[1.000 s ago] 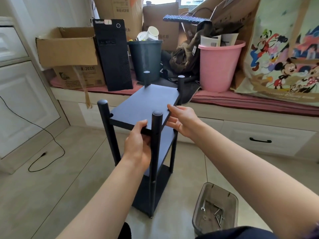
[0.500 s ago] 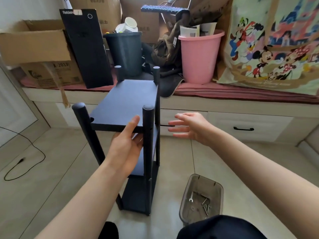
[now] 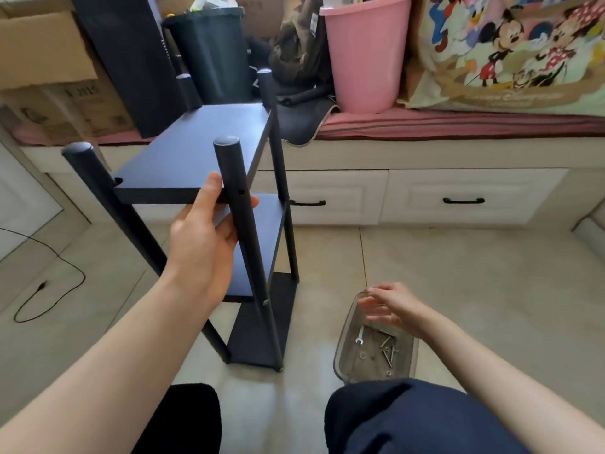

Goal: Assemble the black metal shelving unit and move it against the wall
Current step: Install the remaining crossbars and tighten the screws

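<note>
The black metal three-tier shelving unit (image 3: 209, 204) stands on the tiled floor. Left hand (image 3: 204, 244) cups under its top board by the front post to steady it, while the right hand (image 3: 391, 306), fingers loosely spread, holding nothing, hovers over the clear plastic tray of bolts (image 3: 347, 352) just right of the unit (probably after a bolt for that empty hole).

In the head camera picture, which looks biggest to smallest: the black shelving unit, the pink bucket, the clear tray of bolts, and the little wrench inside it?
1. black shelving unit
2. pink bucket
3. clear tray, though it sits nearer the camera, so its true rank against the bucket is unsure
4. wrench
</note>
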### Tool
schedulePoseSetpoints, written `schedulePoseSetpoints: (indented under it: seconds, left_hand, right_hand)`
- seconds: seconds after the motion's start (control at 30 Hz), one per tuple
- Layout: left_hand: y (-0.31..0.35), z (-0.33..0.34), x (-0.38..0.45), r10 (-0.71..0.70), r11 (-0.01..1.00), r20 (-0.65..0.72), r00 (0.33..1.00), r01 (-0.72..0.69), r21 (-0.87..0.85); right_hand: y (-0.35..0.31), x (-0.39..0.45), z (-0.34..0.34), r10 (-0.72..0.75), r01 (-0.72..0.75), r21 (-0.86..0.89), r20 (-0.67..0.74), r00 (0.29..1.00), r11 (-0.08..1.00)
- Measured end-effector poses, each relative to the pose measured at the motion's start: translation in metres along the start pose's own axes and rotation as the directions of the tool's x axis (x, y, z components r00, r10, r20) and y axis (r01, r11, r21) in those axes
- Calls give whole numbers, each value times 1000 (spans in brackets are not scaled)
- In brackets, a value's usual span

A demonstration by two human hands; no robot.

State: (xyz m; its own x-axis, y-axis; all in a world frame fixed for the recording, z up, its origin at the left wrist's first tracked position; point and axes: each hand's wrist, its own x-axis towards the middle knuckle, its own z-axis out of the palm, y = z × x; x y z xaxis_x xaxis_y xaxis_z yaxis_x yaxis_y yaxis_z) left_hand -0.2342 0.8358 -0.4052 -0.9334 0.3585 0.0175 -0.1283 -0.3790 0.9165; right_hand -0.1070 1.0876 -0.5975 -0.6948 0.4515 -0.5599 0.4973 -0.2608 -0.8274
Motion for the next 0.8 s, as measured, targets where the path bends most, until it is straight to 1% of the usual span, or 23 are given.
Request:
schedulePoseSetpoints:
  seconds: [0.13,0.23,0.3,0.4,0.47,0.57,0.63,0.8]
  left_hand:
    - [0,4,-2,14,1000,10,1000,-14,10]
    - [-3,6,-3,19,999,38,999,-20,34]
    - [-3,7,-3,19,999,54,998,-22,45]
    - [-4,9,-3,13,999,70,997,-17,51]
    - [-5,10,-4,10,998,84,996,-15,54]
    - [-4,9,-5,9,999,103,995,-15,50]
    - [-4,7,-5,10,998,118,993,-17,55]
    - [-3,5,-6,10,998,174,985,-22,67]
  right_hand:
    - [52,20,5,117,-112,-241,8,993,964]
    - [78,31,19,196,-149,-511,39,980,847]
    - [86,39,30,207,-130,-607,58,977,784]
    - [89,50,48,204,-100,-666,80,976,739]
    - [89,56,60,183,-89,-682,67,981,725]
    - [89,62,74,173,-116,-602,37,984,790]
    - [89,63,83,185,-133,-549,41,982,825]
    - [91,64,106,211,-93,-563,148,966,821]
